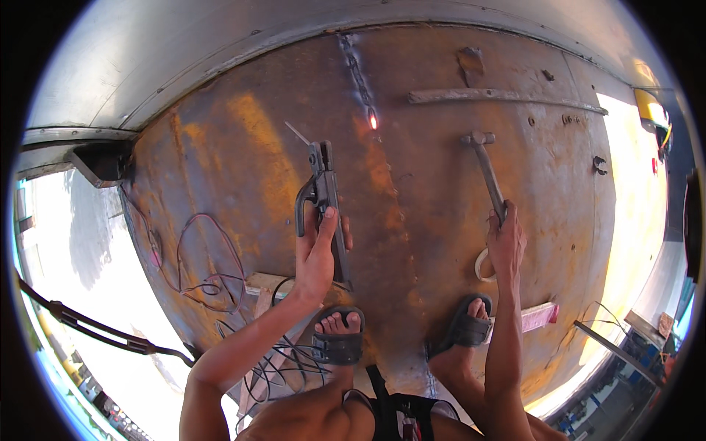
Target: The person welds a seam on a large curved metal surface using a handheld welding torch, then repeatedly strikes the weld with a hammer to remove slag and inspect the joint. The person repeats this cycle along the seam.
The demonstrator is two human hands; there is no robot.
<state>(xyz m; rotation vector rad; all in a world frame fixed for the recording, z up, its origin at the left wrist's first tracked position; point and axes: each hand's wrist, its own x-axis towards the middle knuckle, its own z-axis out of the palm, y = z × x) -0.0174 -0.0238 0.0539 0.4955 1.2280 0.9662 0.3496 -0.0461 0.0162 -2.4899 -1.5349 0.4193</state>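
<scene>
My left hand [320,257] grips a black electrode holder [323,184] with a thin rod [296,132] jutting from its top. My right hand [506,239] is closed round the handle of a metal hammer [487,165], its head pointing away from me. Between and beyond both tools, a dark weld seam [357,77] runs across the rusty steel plate [397,169] from the far edge, with a glowing red-orange spot [373,121] at its near end. A ring-shaped roll [482,266] lies just left of my right wrist.
Cables [220,287] lie at the left and by my sandaled feet [337,334]. A long metal bar [507,98] and small metal pieces [599,165] lie at the back right. Boards [522,317] sit beside my feet. A metal wall [191,44] borders the plate's far side.
</scene>
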